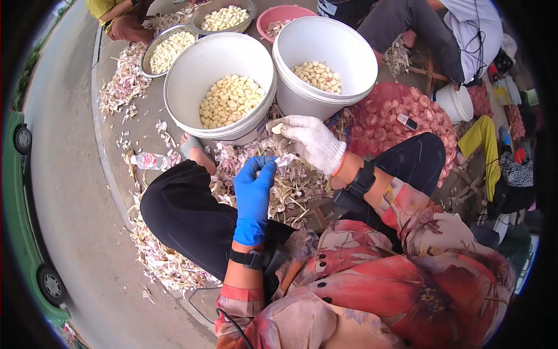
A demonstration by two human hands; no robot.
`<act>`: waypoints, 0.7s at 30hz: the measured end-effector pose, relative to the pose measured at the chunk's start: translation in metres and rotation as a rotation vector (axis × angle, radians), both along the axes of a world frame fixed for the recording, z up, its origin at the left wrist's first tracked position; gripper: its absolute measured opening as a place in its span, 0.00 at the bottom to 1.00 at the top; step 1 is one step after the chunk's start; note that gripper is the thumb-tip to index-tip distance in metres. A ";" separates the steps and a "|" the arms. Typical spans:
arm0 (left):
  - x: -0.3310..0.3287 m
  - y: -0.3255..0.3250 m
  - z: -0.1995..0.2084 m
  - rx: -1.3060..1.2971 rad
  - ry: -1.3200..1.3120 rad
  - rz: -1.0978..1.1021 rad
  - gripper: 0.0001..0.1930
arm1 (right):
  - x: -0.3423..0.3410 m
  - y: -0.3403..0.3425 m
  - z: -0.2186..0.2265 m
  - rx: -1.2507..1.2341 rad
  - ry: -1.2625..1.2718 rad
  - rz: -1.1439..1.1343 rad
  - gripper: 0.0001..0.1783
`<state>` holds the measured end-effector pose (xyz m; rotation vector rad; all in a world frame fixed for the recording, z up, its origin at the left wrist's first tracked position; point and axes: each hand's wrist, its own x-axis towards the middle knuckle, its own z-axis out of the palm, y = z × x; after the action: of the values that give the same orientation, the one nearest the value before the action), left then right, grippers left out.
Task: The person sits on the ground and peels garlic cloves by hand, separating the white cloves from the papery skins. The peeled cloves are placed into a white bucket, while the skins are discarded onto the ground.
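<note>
The person's right hand (315, 143), in a white knit glove, pinches a peeled garlic clove (278, 128) just before two white buckets (181, 102) — the blue-gloved left hand (253, 195), lower down, grips a pale scrap of skin (285, 159) above the heaped peelings (232, 156).

Wide head-worn fisheye view, downward and close above left hand (253, 187) and right hand (312, 143).

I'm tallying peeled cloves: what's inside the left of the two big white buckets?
Peeled, pale garlic cloves lie low in the left bucket; whatever is beneath the top layer is covered.
</note>
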<state>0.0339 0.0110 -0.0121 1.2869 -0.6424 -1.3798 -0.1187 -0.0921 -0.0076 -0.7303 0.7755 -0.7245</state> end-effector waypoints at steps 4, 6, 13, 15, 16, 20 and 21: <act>0.006 -0.009 -0.010 0.119 0.408 0.057 0.27 | 0.020 -0.041 0.038 -0.196 -0.136 -0.036 0.19; 0.012 -0.015 -0.016 0.096 0.607 0.085 0.37 | 0.026 -0.047 0.069 -0.556 0.323 -0.048 0.20; -0.002 -0.012 -0.030 -0.021 0.626 -0.015 0.36 | 0.006 0.048 0.002 -1.165 0.917 0.011 0.10; -0.006 -0.011 -0.014 -0.019 0.441 -0.053 0.26 | -0.002 0.049 0.008 -0.662 0.666 -0.099 0.08; -0.012 -0.006 -0.006 -0.049 0.232 -0.071 0.23 | -0.006 0.049 0.006 -0.207 0.430 -0.147 0.08; -0.017 -0.006 -0.007 0.035 0.185 -0.121 0.19 | -0.013 0.060 -0.013 -0.761 0.700 -0.208 0.09; -0.017 -0.006 -0.013 0.066 0.203 -0.117 0.19 | -0.015 0.063 -0.011 -0.855 0.699 -0.208 0.09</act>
<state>0.0171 0.0048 -0.0247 1.1569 -0.5433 -1.6158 -0.1334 -0.0287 -0.0191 -1.7536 1.1910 -1.0150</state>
